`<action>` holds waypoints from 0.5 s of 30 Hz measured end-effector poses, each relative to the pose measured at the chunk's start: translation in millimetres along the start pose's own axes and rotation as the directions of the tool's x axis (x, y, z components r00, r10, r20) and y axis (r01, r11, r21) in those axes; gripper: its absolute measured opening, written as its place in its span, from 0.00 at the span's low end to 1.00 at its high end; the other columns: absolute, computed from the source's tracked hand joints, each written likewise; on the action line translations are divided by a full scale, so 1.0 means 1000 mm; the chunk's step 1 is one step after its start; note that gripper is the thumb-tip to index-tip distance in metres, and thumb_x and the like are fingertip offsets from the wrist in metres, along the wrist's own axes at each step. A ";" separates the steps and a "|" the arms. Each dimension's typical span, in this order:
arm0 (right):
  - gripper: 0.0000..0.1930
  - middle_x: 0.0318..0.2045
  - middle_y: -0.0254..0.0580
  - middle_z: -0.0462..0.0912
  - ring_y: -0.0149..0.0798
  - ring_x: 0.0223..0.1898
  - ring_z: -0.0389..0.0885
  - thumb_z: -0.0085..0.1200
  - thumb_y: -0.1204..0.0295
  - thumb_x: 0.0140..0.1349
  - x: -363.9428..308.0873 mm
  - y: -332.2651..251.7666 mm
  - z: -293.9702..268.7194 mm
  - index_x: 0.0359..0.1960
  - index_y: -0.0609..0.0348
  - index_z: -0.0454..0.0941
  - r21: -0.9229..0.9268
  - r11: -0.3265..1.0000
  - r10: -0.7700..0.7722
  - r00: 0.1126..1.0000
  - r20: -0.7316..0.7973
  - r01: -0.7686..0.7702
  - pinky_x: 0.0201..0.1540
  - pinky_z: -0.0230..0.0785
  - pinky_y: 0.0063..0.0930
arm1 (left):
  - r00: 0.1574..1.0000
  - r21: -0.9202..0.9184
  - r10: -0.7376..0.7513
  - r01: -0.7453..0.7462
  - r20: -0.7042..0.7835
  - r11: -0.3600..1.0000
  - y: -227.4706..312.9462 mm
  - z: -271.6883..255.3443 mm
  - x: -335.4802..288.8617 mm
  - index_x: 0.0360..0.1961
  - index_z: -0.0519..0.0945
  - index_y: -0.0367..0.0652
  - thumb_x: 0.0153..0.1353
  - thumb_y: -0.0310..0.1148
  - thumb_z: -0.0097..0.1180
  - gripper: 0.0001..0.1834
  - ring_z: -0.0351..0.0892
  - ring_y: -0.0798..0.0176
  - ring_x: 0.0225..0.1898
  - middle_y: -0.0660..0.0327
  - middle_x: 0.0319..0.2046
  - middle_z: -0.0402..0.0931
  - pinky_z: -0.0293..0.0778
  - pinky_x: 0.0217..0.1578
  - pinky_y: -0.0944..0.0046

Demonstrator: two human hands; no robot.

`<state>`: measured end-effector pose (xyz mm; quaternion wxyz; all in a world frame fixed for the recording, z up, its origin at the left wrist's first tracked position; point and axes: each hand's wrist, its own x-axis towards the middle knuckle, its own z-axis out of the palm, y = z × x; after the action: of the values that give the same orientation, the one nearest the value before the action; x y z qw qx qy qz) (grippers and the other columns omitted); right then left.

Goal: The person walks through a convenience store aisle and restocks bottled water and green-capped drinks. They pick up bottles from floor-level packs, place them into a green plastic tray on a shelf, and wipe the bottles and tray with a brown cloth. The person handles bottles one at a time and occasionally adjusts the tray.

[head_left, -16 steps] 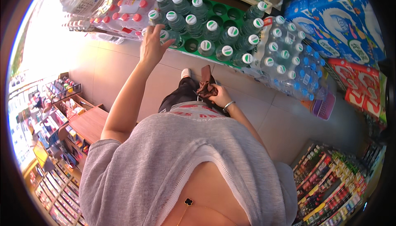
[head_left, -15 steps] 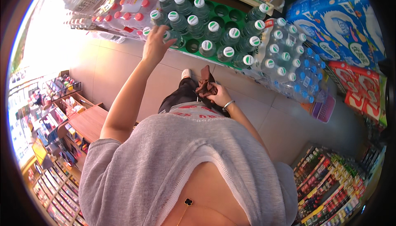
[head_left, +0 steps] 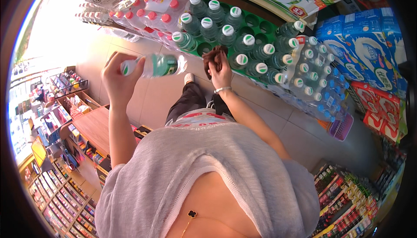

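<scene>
A clear water bottle (head_left: 160, 65) with a white and green cap lies sideways in the air at the left, slightly blurred. My left hand (head_left: 118, 75) is closed round its cap end. My right hand (head_left: 222, 75) grips a crumpled brown cloth (head_left: 213, 61) in front of the near edge of the green crate (head_left: 253, 20). Rows of similar bottles (head_left: 208, 30) stand upright in the crate, with several round slots unfilled. One bottle (head_left: 184, 41) stands at the crate's near left corner.
Shrink-wrapped red-capped bottles (head_left: 165, 18) are stacked left of the crate. To its right stand a wrapped pack of white-capped bottles (head_left: 308, 67), blue-capped bottles (head_left: 332, 92) and blue cartons (head_left: 369, 42). A wooden counter (head_left: 93, 129) lies at the left.
My left hand has taken a bottle from the crate's near left part and drawn it back leftward. My right hand has moved up with the cloth, closer to the crate.
</scene>
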<state>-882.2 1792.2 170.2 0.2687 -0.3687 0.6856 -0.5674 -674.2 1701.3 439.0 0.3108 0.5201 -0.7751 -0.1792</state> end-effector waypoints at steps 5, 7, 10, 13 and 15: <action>0.32 0.69 0.55 0.58 0.58 0.52 0.78 0.56 0.66 0.61 0.016 0.031 0.070 0.65 0.63 0.62 -0.618 0.785 0.147 0.982 0.121 -0.042 0.49 0.76 0.46 | 0.984 0.038 0.080 -0.087 0.158 0.995 -0.043 -0.021 0.010 0.26 0.81 0.38 0.45 0.25 0.71 0.09 0.72 0.69 0.22 0.62 0.22 0.73 0.68 0.24 0.69; 0.29 0.69 0.50 0.60 0.56 0.55 0.76 0.54 0.69 0.60 0.011 0.034 0.085 0.65 0.59 0.64 -0.666 0.745 0.265 0.936 0.230 -0.048 0.55 0.74 0.43 | 0.971 -0.013 0.094 -0.093 0.220 0.996 -0.064 -0.021 0.016 0.26 0.80 0.39 0.45 0.25 0.71 0.09 0.73 0.66 0.22 0.61 0.22 0.73 0.69 0.24 0.68; 0.29 0.67 0.49 0.64 0.56 0.50 0.80 0.55 0.72 0.58 0.000 0.028 0.079 0.63 0.58 0.66 -0.571 0.808 -0.008 0.973 0.231 0.142 0.51 0.76 0.40 | 0.946 -0.088 0.099 -0.076 0.309 0.993 -0.093 -0.020 0.030 0.26 0.81 0.40 0.44 0.25 0.71 0.10 0.75 0.62 0.23 0.60 0.23 0.74 0.72 0.24 0.66; 0.25 0.61 0.49 0.72 0.55 0.52 0.78 0.57 0.75 0.56 -0.013 0.017 0.055 0.58 0.60 0.73 -0.366 0.927 0.170 0.959 0.228 -0.077 0.51 0.75 0.40 | 0.907 -0.171 0.182 -0.125 0.379 0.977 -0.110 -0.014 0.046 0.27 0.80 0.41 0.42 0.25 0.71 0.11 0.76 0.60 0.22 0.61 0.24 0.74 0.73 0.24 0.63; 0.20 0.59 0.44 0.75 0.41 0.48 0.81 0.56 0.78 0.61 -0.012 0.012 0.050 0.57 0.65 0.73 -0.197 0.897 0.422 0.899 0.118 -0.395 0.40 0.78 0.30 | 0.850 -0.257 0.330 -0.239 0.410 0.936 -0.114 -0.005 0.058 0.26 0.81 0.41 0.41 0.25 0.72 0.11 0.76 0.62 0.23 0.61 0.24 0.73 0.71 0.23 0.65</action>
<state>-838.5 1774.2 147.0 0.4036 -0.2811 0.7695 -0.4074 -607.2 1603.1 391.6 0.1974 0.3107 -0.8726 -0.3210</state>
